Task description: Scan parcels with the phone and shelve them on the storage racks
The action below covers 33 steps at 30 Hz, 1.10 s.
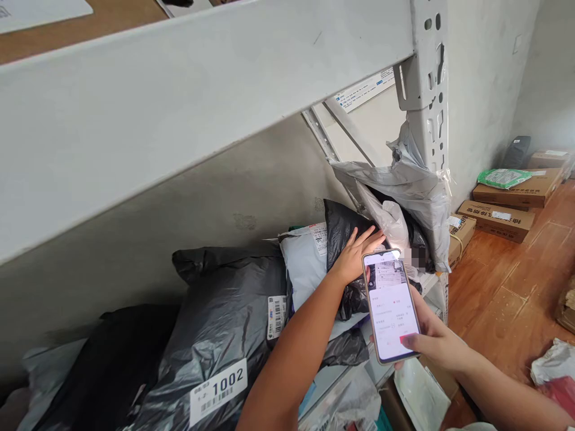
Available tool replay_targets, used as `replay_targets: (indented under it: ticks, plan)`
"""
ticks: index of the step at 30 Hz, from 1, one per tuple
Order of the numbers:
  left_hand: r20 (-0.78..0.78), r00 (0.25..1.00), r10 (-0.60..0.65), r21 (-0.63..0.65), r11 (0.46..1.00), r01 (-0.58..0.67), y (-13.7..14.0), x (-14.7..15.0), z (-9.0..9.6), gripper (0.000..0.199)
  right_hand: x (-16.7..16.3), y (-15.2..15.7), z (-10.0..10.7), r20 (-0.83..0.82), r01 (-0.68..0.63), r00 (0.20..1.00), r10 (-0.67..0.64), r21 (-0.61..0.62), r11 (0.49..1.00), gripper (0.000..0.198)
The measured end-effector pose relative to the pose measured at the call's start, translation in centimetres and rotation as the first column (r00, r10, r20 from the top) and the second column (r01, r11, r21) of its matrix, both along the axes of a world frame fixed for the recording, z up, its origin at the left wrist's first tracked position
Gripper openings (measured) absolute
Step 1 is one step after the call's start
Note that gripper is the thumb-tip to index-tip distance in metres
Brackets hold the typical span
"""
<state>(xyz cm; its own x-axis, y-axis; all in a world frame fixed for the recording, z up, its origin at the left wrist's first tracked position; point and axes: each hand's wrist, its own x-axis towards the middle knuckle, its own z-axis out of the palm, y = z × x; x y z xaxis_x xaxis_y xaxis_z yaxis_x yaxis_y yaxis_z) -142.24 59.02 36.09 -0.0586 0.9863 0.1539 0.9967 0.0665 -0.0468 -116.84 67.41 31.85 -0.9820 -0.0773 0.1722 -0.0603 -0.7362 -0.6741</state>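
Holding phone (pixel 392 310) — right hand (pixel 429 330), left hand (pixel 356 258) touching parcel (pixel 338 234)

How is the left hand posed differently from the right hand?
The left hand is spread open against a black parcel, while the right hand is curled around a phone. The left hand is farther ahead; the right hand is nearer the viewer. Both are bare.
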Motion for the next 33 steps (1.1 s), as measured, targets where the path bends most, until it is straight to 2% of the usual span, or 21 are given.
replay_targets:
  ticks: [13, 16, 18, 20, 21, 22, 24, 25, 26, 28, 30, 33]
  plan:
    - [0.016, 1.000, 0.021, -0.026, 0.999, -0.021, 0.1, 0.0, -0.1, 0.052, -0.2, -0.1, 0.1, -0.001, 0.009, 1.000, -0.009, -0.004, 1.000, 0.105]
    - [0.104, 0.993, 0.056, 0.054, 0.997, -0.062, 0.3, 0.0, -0.6, 0.045, -0.1, -0.1, 0.0, 0.008, 0.000, 1.000, 0.000, 0.004, 1.000, 0.104]
    - [0.230, 0.965, 0.125, 0.229, 0.957, -0.178, 0.6, 0.1, -0.4, 0.039, 0.1, -0.1, -0.2, 0.009, -0.021, 1.000, 0.022, -0.004, 1.000, 0.114]
    - [0.458, 0.859, 0.229, 0.369, 0.830, -0.419, 1.3, 0.2, 0.7, 0.043, 0.4, -0.1, -0.6, 0.013, -0.064, 0.998, 0.064, -0.029, 0.998, 0.126]
    - [0.593, 0.757, 0.274, 0.356, 0.754, -0.552, 1.8, 0.2, 1.5, 0.046, 0.6, -0.2, -0.8, 0.011, -0.091, 0.996, 0.092, -0.051, 0.995, 0.132]
    - [0.709, 0.629, 0.317, 0.279, 0.694, -0.664, 2.3, 0.3, 2.6, 0.050, 0.8, -0.3, -1.1, 0.008, -0.118, 0.993, 0.119, -0.078, 0.990, 0.137]
    - [0.799, 0.402, 0.448, 0.023, 0.645, -0.764, 3.6, 0.5, 4.8, 0.058, 1.0, -0.4, -1.6, -0.001, -0.170, 0.985, 0.171, -0.124, 0.978, 0.144]
    - [0.778, 0.344, 0.525, -0.090, 0.636, -0.766, 4.2, 0.6, 5.8, 0.062, 1.0, -0.5, -1.9, -0.007, -0.189, 0.982, 0.190, -0.138, 0.972, 0.146]
    - [0.734, 0.325, 0.597, -0.170, 0.625, -0.762, 4.8, 0.7, 6.6, 0.064, 1.1, -0.5, -2.1, -0.013, -0.205, 0.979, 0.205, -0.143, 0.968, 0.147]
    - [0.635, 0.348, 0.689, -0.245, 0.607, -0.756, 5.3, 0.9, 7.5, 0.058, 1.2, -0.5, -2.4, -0.022, -0.223, 0.975, 0.222, -0.133, 0.966, 0.148]
    - [0.569, 0.388, 0.725, -0.250, 0.602, -0.758, 5.0, 1.2, 7.6, 0.052, 1.4, -0.1, -2.6, -0.039, -0.234, 0.972, 0.231, -0.121, 0.965, 0.149]
    - [0.464, 0.443, 0.767, -0.223, 0.585, -0.780, 3.1, 2.3, 7.1, 0.056, 1.9, 0.7, -2.8, -0.030, -0.237, 0.972, 0.235, -0.110, 0.965, 0.145]
